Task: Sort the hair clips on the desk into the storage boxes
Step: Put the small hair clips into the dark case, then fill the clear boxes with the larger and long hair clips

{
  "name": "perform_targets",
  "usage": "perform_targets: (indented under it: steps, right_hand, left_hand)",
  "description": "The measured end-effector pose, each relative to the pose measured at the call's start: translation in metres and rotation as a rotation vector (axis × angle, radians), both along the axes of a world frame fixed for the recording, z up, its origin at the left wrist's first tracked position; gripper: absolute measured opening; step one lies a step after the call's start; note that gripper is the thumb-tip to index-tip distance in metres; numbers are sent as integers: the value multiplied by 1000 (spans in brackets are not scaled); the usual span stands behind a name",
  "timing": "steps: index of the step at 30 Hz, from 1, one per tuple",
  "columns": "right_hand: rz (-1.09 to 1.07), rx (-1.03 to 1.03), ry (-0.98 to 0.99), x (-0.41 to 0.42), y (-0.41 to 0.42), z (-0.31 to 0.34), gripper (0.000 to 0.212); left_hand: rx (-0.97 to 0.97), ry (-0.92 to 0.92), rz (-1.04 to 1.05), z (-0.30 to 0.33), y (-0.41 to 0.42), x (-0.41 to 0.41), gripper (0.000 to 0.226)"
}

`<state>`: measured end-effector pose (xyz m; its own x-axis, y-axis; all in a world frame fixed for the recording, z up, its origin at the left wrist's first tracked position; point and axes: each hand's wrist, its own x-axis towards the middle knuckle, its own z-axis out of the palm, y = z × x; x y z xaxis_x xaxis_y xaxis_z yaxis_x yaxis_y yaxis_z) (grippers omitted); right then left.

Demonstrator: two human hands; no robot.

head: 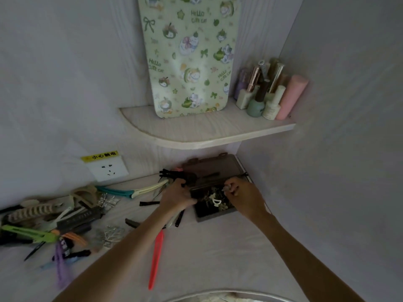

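Observation:
A dark translucent storage box sits in the desk's far right corner, its lid tilted up toward the wall. Small clips, one white, lie inside it. My left hand grips the box's left edge. Over the box's right side, my right hand has its fingertips pinched near the lid's front edge; what they hold I cannot tell. A heap of mixed hair clips covers the desk's left side. A long red clip lies in the middle and a teal and cream clip lies behind it.
A curved shelf overhangs the box, carrying a green patterned board and nail polish bottles. A wall socket with a yellow label sits at the left. Black clips lie left of the lid. Walls close in on the right.

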<state>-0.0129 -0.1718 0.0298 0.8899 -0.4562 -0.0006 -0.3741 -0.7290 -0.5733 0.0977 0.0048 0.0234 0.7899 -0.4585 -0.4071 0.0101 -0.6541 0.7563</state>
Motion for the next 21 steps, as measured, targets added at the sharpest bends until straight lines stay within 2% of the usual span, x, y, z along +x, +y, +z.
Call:
perform_targets:
  steps: [2, 7, 11, 14, 17, 21]
  right_hand:
    - [13, 6, 3, 5, -1, -2, 18]
    - [7, 37, 58, 8, 0, 0, 19]
    - [121, 37, 6, 18, 18, 9, 18]
    - [254, 49, 45, 34, 48, 12, 18]
    - [411, 64, 66, 58, 91, 8, 19]
    - [444, 121, 94, 84, 143, 4, 21]
  left_hand:
    - [13, -43, 1, -1, -1, -2, 65]
    - [3, -135, -18, 3, 1, 3, 55]
    - [-55, -145, 1, 4, 25, 5, 44]
    - [-8, -212, -10, 8, 62, 8, 32]
    - [7, -253, 66, 9, 114, 12, 23]
    - [70, -356, 203, 12, 177, 9, 24]
